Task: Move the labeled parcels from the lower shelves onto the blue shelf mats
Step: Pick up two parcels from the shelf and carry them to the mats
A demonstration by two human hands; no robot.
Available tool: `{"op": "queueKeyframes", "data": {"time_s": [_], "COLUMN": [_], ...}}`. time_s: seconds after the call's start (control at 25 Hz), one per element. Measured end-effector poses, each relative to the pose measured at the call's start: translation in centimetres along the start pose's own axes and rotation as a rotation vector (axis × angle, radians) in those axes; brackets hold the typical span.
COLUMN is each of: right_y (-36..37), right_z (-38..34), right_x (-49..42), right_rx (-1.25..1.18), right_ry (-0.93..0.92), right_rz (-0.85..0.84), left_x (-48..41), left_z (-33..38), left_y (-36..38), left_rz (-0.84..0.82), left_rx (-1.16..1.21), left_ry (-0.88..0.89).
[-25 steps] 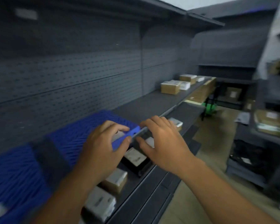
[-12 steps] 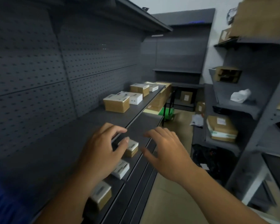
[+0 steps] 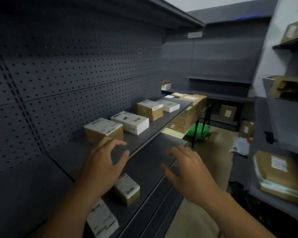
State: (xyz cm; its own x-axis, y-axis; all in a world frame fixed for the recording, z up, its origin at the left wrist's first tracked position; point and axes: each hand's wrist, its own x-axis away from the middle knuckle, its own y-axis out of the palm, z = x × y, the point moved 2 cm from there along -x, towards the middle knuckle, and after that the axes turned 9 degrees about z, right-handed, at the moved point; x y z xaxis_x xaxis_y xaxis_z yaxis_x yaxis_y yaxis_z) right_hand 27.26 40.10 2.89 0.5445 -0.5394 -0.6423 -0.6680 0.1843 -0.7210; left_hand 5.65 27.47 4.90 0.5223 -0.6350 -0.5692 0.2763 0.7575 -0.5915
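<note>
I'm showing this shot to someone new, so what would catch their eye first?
Two bare hands, the left hand and right hand, reach forward with fingers spread and empty. Beyond them, a row of brown and white labelled cardboard parcels lines the dark grey metal shelf against the perforated back panel.

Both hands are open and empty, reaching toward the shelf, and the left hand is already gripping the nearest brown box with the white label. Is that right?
Not quite. In the head view the left hand grips nothing: its fingers are spread open just short of the nearest brown box, which sits untouched on the shelf. The right hand is likewise open and empty.
</note>
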Motion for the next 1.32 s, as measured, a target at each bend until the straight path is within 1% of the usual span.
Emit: {"op": "queueKeyframes", "data": {"time_s": [0.12, 0.24, 0.36, 0.56, 0.72, 0.8, 0.96, 1.08, 1.32], "right_y": [2.0, 4.9, 8.1, 12.6, 15.6, 17.3, 21.0, 23.3, 25.7], "right_z": [5.0, 8.1, 10.0, 12.6, 15.6, 17.4, 19.2, 20.0, 20.5], "right_x": [-4.5, -9.8, -14.0, -20.2, -25.3, -28.0, -31.4, -31.7, -31.6], "right_rx": [-0.063, -0.141, -0.181, -0.29, -0.365, -0.38, -0.398, -0.418, -0.5], "right_ry": [-0.048, -0.098, -0.127, -0.158, -0.115, -0.075, -0.045, 0.013, 0.075], "right_rz": [-0.049, -0.058, -0.015, -0.021, 0.09, 0.086, -0.01, -0.059, -0.105], "left_x": [-2.9, -6.2, -9.0, -10.9, -10.7, -10.7, -11.5, -11.6, -11.5], "left_z": [0.8, 0.7, -0.8, -3.1, -3.8, -3.6, -3.0, -3.1, -3.2], "left_y": [2.9, 4.6, 5.4, 6.6, 7.3, 8.3, 10.7, 11.7, 13.4], "left_rz": [0.02, 0.141, 0.253, 0.354, 0.478, 0.523, 0.532, 0.508, 0.539], "left_rx": [-0.093, -0.173, -0.259, -0.445, -0.574, -0.66, -0.733, -0.75, -0.797], "left_ry": [-0.064, -0.077, -0.104, -0.264, -0.427, -0.521, -0.657, -0.777, -0.802]}}
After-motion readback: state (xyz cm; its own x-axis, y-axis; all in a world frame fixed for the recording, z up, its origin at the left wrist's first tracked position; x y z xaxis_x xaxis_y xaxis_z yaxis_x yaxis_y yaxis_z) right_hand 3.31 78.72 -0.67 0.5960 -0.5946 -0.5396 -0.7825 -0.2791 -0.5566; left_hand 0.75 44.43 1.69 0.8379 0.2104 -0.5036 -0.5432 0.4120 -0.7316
